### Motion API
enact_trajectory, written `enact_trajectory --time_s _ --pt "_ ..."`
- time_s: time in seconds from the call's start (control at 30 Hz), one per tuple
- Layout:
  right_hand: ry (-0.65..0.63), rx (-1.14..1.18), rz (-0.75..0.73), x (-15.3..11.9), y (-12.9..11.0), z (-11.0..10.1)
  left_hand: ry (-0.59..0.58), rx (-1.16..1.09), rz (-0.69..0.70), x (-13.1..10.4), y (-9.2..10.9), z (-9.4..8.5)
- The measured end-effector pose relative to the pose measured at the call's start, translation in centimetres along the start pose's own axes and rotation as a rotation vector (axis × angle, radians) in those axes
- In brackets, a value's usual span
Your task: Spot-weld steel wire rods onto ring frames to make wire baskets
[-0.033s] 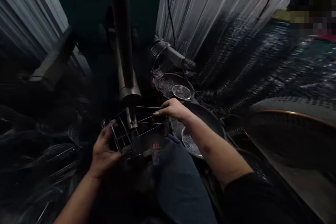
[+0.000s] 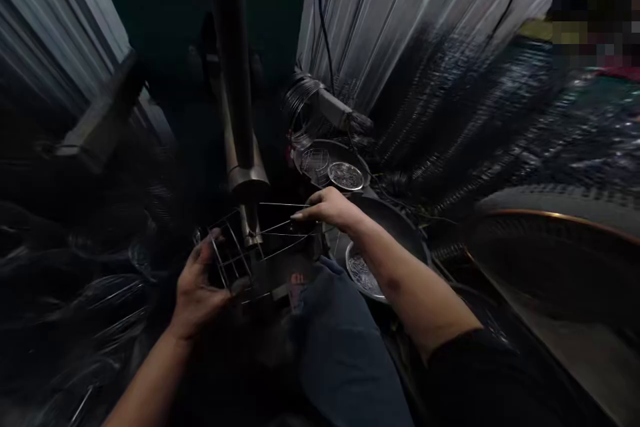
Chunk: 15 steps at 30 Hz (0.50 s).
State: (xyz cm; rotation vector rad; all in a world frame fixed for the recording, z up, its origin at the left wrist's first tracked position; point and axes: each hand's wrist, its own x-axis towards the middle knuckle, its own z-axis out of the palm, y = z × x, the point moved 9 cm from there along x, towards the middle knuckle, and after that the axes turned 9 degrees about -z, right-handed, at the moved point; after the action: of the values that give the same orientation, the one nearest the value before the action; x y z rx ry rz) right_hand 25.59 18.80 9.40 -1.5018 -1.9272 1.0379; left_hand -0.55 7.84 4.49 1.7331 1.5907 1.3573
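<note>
On the left, my left hand (image 2: 200,287) grips a small wire frame (image 2: 233,260) with crossing metal rods, its fingers and thumb bent around the near end. Beside the frame, the narrow metal tip (image 2: 251,227) of an upright cylindrical machine part (image 2: 245,177) comes down among the wires. My right hand (image 2: 327,208) is closed, palm down, at the ends of thin straight wires (image 2: 283,204) that stretch leftward to the machine tip. Whether those wires belong to the frame is too dark to tell. The right fingertips are partly hidden in shadow.
Right of my knee (image 2: 345,340) stands a dark pan (image 2: 400,233) with a round dish (image 2: 363,273) of small metal pieces. Behind it sits another container (image 2: 330,147) with a similar dish (image 2: 346,175). A wire coil (image 2: 300,107) and corrugated sheeting (image 2: 370,0) lie beyond. A large round rim (image 2: 555,215) is at right.
</note>
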Motion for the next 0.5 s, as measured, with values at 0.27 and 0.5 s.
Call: enact_trajectory --time_s 0.27,0.5 --pt "0.014 0.030 0.025 0.9 0.2 0.1 -0.037 -0.119 -0.088 0.6 -1.2 0.4" --pt "0.033 0.034 0.010 1.3 0.3 -0.2 -0.058 -0.176 -0.133 0.8 -1.7 0.6"
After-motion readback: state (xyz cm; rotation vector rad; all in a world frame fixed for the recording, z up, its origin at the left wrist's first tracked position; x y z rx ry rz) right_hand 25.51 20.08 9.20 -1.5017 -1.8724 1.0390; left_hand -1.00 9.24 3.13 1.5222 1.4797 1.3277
